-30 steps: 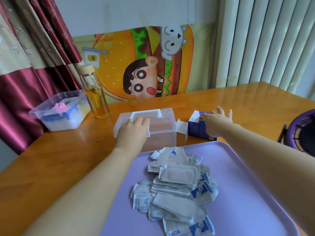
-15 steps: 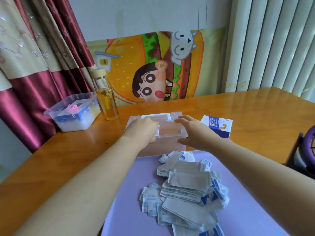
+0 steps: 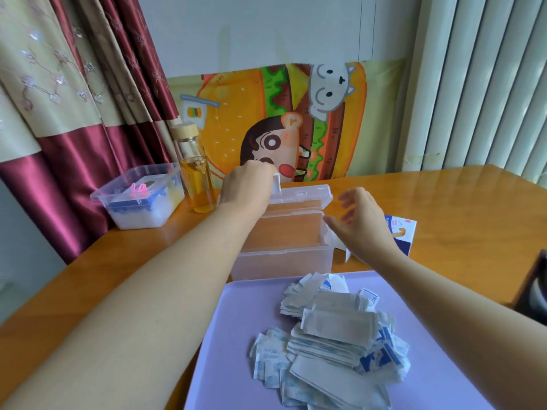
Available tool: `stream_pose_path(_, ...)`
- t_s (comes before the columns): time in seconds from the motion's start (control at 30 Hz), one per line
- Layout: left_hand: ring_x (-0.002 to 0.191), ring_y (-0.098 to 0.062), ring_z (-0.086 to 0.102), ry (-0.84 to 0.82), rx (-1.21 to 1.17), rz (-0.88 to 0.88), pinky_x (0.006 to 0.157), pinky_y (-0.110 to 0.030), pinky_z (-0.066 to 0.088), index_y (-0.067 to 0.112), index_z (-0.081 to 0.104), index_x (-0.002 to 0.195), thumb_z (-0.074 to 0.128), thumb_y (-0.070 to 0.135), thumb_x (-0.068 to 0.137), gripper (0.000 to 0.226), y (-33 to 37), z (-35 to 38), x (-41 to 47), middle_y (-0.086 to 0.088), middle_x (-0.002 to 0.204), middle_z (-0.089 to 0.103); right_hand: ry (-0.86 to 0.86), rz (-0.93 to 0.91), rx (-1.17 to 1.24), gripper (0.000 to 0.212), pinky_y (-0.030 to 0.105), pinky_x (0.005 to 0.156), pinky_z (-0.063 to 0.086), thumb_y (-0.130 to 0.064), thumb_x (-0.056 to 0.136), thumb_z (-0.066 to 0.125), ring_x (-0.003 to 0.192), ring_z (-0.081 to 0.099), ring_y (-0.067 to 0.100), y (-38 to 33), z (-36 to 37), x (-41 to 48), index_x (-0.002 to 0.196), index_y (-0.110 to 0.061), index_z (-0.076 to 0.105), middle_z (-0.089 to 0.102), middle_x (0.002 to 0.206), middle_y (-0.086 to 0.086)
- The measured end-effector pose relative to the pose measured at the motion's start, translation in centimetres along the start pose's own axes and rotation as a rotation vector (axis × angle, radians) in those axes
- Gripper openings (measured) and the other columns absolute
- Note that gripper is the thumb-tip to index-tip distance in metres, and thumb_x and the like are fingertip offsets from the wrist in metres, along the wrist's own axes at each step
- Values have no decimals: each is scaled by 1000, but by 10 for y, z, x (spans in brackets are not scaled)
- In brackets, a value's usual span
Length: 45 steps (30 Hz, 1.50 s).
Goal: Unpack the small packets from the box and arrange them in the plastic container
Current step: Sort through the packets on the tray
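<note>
container sits on the table, its front wall just beyond the far edge of the tray. mouth open, and i see no packets in it. lid is tipped up at the back. left hand pinches its white tab, fingers curled; i judge this keeps the mouth free for loading. right hand hovers just right of the container, fingers spread and loose, holding nothing.

packets lie in a loose heap on the tray, near me, apart from the container. box lies on the table behind the right hand, partly hidden; i cannot tell if any packets are left in it.

room: the path from heap to mouth crosses only tray surface and the front rim. bottle stands close by the left wrist, tub beyond it. i judge the bottle a tipping risk if that arm swings left.
</note>
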<state>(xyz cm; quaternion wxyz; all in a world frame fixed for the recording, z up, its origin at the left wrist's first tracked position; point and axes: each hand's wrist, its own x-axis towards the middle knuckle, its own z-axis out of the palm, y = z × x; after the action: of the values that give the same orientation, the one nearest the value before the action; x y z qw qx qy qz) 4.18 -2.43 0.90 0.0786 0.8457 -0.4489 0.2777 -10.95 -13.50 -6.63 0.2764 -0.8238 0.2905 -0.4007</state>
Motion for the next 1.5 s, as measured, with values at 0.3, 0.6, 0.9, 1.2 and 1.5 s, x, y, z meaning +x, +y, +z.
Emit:
stream_pose_path(0.3, 76, -29, 51, -25, -21, -132, 62, -31, 41, 3, 61, 103, 44, -14, 83, 32, 10, 2, 18, -14, 87, 53, -534, -143, -220, 20, 21, 81, 45, -11, 93, 52, 97, 63, 16, -2, 10, -9, 104, -14, 68, 71, 103, 1)
stream_pose_path(0.6, 98, -35, 57, -20, -94, -69, 65, -36, 40, 6, 51, 126, 45, -1, 92, 36, 14, 29, 14, -12, 127, 48, -489, -98, -154, 23, 7, 56, 38, -7, 95, 46, 73, 56, 8, 2, 16, -12, 103, -15, 66, 70, 99, 0)
stream_pose_path(0.9, 139, -23, 28, -348, -119, -43, 114, -54, 8, 26, 36, 144, 40, 26, 100, 44, 2, 59, -22, 2, 151, 34, -472, -104, -151, 23, 20, 71, 43, -7, 95, 46, 91, 59, 16, 3, 16, -14, 104, -14, 66, 68, 101, 1)
stream_pose_path(1.2, 108, -20, 60, 3, -642, -79, 98, -42, 44, 20, 68, 108, 52, 16, 90, 25, 1, 46, -88, 2, 111, 67, -407, -226, -240, 27, 31, 89, 46, -13, 94, 49, 110, 57, 20, 1, 10, -18, 115, -21, 64, 65, 119, -2)
stream_pose_path(1.5, 105, 0, 51, -227, -767, 171, 88, -3, 33, 22, 65, 116, 56, 20, 92, 25, 31, 21, -174, 16, 111, 58, -622, -261, -363, 30, 22, 77, 44, -44, 86, 60, 87, 56, 7, -17, -41, -93, 112, -32, 63, 63, 101, -15)
